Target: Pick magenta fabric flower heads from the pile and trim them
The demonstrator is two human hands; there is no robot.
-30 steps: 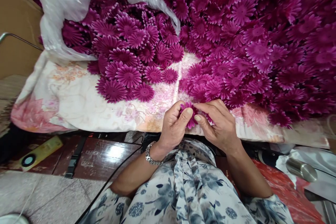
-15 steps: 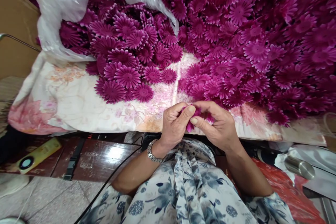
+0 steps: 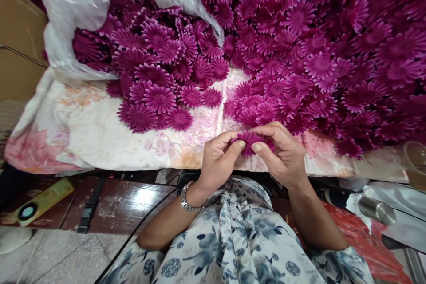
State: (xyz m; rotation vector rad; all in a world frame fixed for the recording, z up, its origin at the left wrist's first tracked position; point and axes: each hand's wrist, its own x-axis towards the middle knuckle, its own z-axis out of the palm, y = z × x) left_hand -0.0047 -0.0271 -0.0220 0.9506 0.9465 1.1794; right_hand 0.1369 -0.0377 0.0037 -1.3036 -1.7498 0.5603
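A magenta artificial flower head [image 3: 248, 142] is pinched between my two hands, just over the front edge of the cloth-covered table. My left hand [image 3: 219, 155] grips its left side with thumb and forefinger. On the other side my right hand [image 3: 282, 155] holds it the same way, thumb in front and fingers behind. The fingers hide parts of the petals, and I cannot tell whether it is one layer or several. Beyond my hands lie a smaller pile of flower heads [image 3: 159, 97] at the left and a large heap of flower heads [image 3: 319, 66] at the right.
A clear plastic bag [image 3: 73, 22] lies around the left pile. The floral cloth [image 3: 96, 128] covers the table. Below its edge are a wooden bench [image 3: 123, 199] with a yellow device [image 3: 46, 199], and at the right a metal cylinder [image 3: 377, 211].
My thumbs have moved apart, and more of the flower head shows between them. Both hands still hold it in nearly the same place.
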